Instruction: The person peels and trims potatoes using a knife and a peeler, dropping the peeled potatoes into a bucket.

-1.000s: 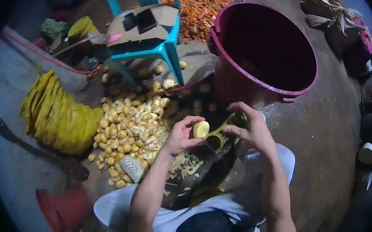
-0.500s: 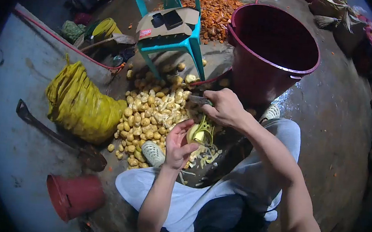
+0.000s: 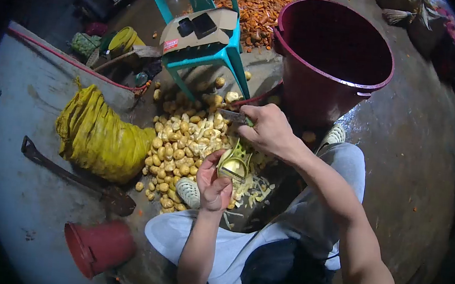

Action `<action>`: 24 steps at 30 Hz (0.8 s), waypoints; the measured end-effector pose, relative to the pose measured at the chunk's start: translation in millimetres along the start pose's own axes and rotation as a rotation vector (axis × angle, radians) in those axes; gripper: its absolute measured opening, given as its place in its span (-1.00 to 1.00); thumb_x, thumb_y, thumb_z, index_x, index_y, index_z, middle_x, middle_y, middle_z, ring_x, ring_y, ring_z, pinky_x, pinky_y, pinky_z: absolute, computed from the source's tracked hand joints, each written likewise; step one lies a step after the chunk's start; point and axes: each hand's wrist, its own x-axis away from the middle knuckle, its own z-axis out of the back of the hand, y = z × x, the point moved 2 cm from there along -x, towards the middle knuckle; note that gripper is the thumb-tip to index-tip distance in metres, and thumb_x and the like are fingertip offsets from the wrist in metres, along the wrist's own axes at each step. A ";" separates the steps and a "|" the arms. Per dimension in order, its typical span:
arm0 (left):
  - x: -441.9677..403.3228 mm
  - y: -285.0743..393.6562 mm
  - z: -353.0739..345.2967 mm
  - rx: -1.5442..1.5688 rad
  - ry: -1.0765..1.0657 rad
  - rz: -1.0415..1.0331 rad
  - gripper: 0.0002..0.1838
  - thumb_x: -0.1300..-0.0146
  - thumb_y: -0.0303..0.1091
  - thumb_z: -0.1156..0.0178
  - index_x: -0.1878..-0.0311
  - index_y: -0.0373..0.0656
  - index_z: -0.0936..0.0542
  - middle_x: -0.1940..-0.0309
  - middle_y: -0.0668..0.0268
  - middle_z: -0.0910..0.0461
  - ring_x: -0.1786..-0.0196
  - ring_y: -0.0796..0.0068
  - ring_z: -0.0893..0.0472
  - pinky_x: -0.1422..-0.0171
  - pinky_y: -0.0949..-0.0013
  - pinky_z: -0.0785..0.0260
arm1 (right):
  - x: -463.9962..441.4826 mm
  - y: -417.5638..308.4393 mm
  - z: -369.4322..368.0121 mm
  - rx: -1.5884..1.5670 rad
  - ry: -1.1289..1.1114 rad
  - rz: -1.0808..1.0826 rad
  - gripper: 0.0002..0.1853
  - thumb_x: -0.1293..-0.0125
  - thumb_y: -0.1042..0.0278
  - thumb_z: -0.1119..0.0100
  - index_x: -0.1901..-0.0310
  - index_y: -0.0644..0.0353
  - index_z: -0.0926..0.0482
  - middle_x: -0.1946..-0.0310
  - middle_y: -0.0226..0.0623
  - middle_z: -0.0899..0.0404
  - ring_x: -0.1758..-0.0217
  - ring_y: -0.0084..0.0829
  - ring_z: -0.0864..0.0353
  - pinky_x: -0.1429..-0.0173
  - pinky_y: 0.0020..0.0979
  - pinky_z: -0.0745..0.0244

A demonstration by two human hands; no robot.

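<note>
My left hand [image 3: 214,187] is closed around a partly peeled potato [image 3: 229,167], its pale flesh showing. My right hand [image 3: 267,125] grips a green peeler [image 3: 243,150] whose head lies over the potato, its blade at the near side. A flat grey blade [image 3: 232,115] with a bit of green at its base also sticks out leftward from the right fist; how it is held is partly hidden. Below the hands, pale peelings [image 3: 258,190] are scattered on the floor. Just beyond the left hand spreads a heap of potatoes [image 3: 175,151], mostly unpeeled with some pale ones among them.
A large maroon bin [image 3: 317,104] stands at the far right of the potatoes. Behind them is a teal chair [image 3: 234,69] bearing cardboard and dark items, with carrots [image 3: 258,12] beyond. On the left are a yellow sack [image 3: 103,136], a shovel [image 3: 73,169] and a red bucket [image 3: 104,247].
The peeler has come nearer to me over the potato, so its blade now sits at the near side. Both hands have shifted slightly left, and the whole view has moved a little.
</note>
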 end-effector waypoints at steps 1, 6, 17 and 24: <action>0.6 0.3 -2.2 -0.030 -0.011 -0.007 -0.21 0.08 -0.39 -0.55 -0.23 -0.41 -0.39 -0.12 0.11 -0.53 -0.17 0.27 -0.55 -0.39 0.25 -0.30 | -1.0 2.5 -0.4 -0.001 -0.001 -0.003 -0.66 -0.10 0.12 -0.21 0.20 0.19 -0.65 0.42 0.11 -0.61 0.29 0.11 -0.63 0.13 -0.03 -0.56; 4.1 -1.7 -0.5 0.109 -0.057 0.006 -0.20 0.03 -0.29 -0.55 -0.24 -0.39 -0.38 -0.10 0.12 -0.55 -0.16 0.28 -0.56 -0.39 0.29 -0.30 | -24.2 40.6 -4.8 -0.152 0.032 -0.160 -0.67 -0.11 0.15 -0.16 0.23 0.23 -0.67 0.49 0.12 -0.59 0.33 0.09 -0.64 0.15 -0.06 -0.57; 9.5 -7.9 -1.8 0.222 0.086 -0.057 -0.26 -0.10 -0.14 -0.45 -0.27 -0.31 -0.40 -0.14 0.17 -0.54 -0.23 0.26 -0.49 -0.41 0.25 -0.25 | -20.2 43.9 -13.6 -0.076 0.196 -0.128 -0.68 -0.08 0.17 -0.19 0.19 0.18 -0.66 0.50 0.11 -0.58 0.33 0.09 -0.64 0.15 -0.07 -0.58; 14.4 -16.3 12.8 0.252 0.238 0.044 -0.36 -0.06 -0.13 -0.49 -0.15 -0.23 -0.51 -0.14 0.21 -0.55 -0.27 0.26 -0.46 -0.51 0.12 -0.14 | 0.1 -13.7 -4.3 -0.070 0.119 -0.012 -0.73 -0.06 0.15 -0.24 0.30 0.17 -0.61 0.50 0.07 -0.57 0.35 0.11 -0.61 0.23 -0.02 -0.53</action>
